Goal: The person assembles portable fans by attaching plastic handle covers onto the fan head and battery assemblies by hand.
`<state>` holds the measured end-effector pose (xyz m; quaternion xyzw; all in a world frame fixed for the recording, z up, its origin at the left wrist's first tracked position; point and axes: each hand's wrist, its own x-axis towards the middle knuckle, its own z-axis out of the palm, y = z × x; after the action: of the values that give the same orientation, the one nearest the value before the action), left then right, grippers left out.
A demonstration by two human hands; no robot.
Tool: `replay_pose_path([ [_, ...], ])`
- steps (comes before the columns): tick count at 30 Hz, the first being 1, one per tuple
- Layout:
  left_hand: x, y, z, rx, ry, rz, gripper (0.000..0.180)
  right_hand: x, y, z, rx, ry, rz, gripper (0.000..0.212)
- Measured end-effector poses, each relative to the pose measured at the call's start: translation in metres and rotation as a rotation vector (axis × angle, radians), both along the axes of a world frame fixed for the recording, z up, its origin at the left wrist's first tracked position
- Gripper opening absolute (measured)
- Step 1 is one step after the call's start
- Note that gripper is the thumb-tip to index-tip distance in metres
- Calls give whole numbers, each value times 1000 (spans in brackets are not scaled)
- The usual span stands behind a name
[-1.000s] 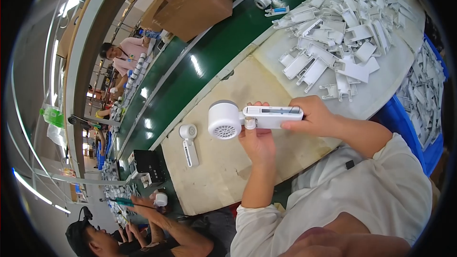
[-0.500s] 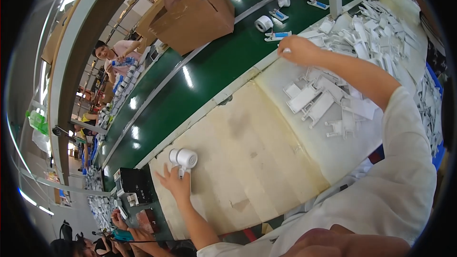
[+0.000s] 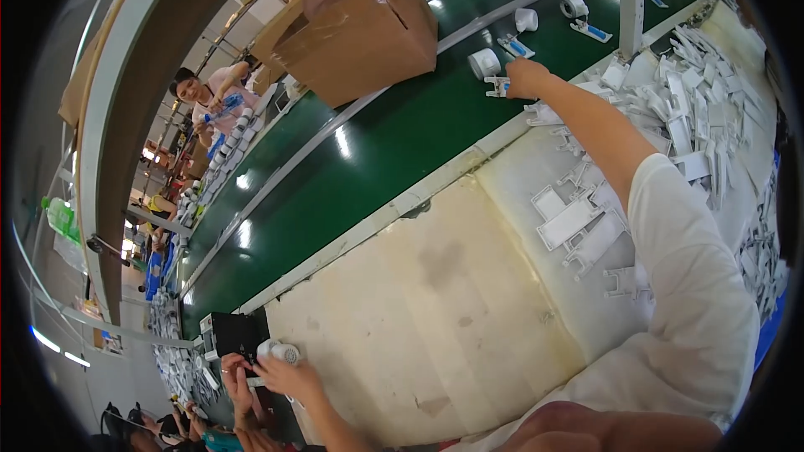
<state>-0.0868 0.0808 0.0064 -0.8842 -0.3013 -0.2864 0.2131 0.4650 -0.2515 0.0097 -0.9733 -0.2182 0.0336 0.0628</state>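
Observation:
My right hand (image 3: 529,80) reaches over the green conveyor belt. Its fingers are closed on the end of a small white plastic bracket with a blue strip (image 3: 496,86), beside a white cylindrical part (image 3: 484,64). At the far left of the worktable, my left hand (image 3: 291,378) has its fingers against a white capped cylinder (image 3: 279,351) and appears to grip it; its fingertips are partly hidden. A co-worker's hand (image 3: 237,375) is right beside my left fingers. White plastic brackets (image 3: 574,222) lie under my right arm.
A large heap of white plastic parts (image 3: 703,109) covers the right end of the table. An open cardboard box (image 3: 360,42) stands beyond the belt (image 3: 377,159). A black box (image 3: 233,335) sits at the table's left end. A post (image 3: 630,0) rises beside the belt.
My left hand and the white cylinder have moved left, to the co-worker's hand. My right hand has closed on the bracket on the belt. The view has shifted slightly.

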Motion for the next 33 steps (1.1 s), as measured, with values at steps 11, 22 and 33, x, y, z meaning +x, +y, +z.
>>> replay_pose_path([
  [11, 169, -200, 13, -2460, -695, -693, 38, -226, -16, 60, 1022, 593, 274, 75],
  [22, 138, -266, 19, -2529, -743, -859, 23, -364, -108, 66, 567, 46, 558, 90],
  [33, 114, -275, 30, -2589, -156, -856, 19, -367, -153, 33, 776, 171, 496, 73],
])
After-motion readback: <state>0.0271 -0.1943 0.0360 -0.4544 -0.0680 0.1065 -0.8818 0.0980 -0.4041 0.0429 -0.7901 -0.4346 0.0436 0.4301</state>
